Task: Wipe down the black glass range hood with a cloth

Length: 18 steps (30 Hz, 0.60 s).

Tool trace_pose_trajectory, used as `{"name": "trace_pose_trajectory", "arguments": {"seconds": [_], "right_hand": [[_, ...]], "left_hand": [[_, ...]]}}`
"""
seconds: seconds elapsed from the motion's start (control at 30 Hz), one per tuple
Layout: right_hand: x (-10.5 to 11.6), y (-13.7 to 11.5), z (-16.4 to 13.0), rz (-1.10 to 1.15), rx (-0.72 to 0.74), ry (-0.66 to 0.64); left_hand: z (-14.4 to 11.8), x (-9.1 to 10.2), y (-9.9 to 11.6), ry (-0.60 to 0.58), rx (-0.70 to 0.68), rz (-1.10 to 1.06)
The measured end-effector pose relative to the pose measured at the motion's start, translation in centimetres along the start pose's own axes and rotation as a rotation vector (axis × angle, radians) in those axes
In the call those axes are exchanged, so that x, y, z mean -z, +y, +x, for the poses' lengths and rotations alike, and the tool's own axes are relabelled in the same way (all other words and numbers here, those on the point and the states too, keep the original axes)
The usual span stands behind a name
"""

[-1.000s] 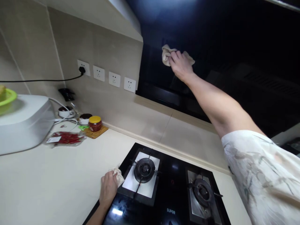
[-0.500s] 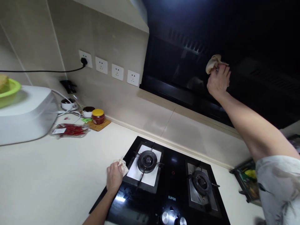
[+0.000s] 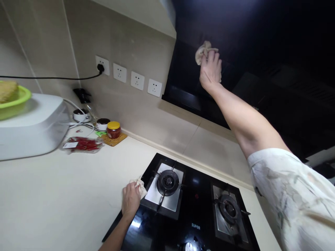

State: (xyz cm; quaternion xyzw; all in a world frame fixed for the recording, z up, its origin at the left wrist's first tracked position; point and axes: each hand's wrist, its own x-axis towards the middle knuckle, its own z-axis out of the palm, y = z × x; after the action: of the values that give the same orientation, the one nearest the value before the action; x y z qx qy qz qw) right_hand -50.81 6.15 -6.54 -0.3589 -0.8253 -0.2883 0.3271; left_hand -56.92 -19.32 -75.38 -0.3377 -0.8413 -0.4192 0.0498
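Note:
My right hand is raised, pressing a crumpled beige cloth against the glossy black front of the range hood. Its fingers are closed over the cloth. Lower down, my left hand rests at the left edge of the black gas stove, closed on a second pale cloth. That cloth lies beside the left burner. Further right on the stove is the other burner.
Left of the stove runs a white countertop. A packet of red chillies, a jar with a yellow lid and a white appliance bearing a green basket stand there. Wall sockets line the wall.
My right hand has slid left and slightly up across the hood with its cloth. My left hand stays at the stove's edge. The view has shifted a little.

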Motion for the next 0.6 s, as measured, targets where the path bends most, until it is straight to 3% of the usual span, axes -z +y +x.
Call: {"name": "trace_pose_trajectory", "arguments": {"seconds": [0.13, 0.27, 0.4, 0.6], "right_hand": [[-0.1, -3.7, 2.1, 0.116, 0.089, -0.005], [-0.7, -5.3, 3.6, 0.190, 0.179, -0.014], [-0.7, -4.0, 4.0, 0.160, 0.196, -0.003], [1.0, 0.3, 1.9, 0.098, 0.197, -0.006]], "left_hand": [[0.0, -0.2, -0.3, -0.006, -0.001, 0.021], [0.1, -0.3, -0.7, 0.005, -0.045, 0.040], [0.3, -0.2, -0.9, 0.025, -0.065, 0.042], [0.6, -0.1, -1.1, -0.003, -0.058, 0.033]]}}
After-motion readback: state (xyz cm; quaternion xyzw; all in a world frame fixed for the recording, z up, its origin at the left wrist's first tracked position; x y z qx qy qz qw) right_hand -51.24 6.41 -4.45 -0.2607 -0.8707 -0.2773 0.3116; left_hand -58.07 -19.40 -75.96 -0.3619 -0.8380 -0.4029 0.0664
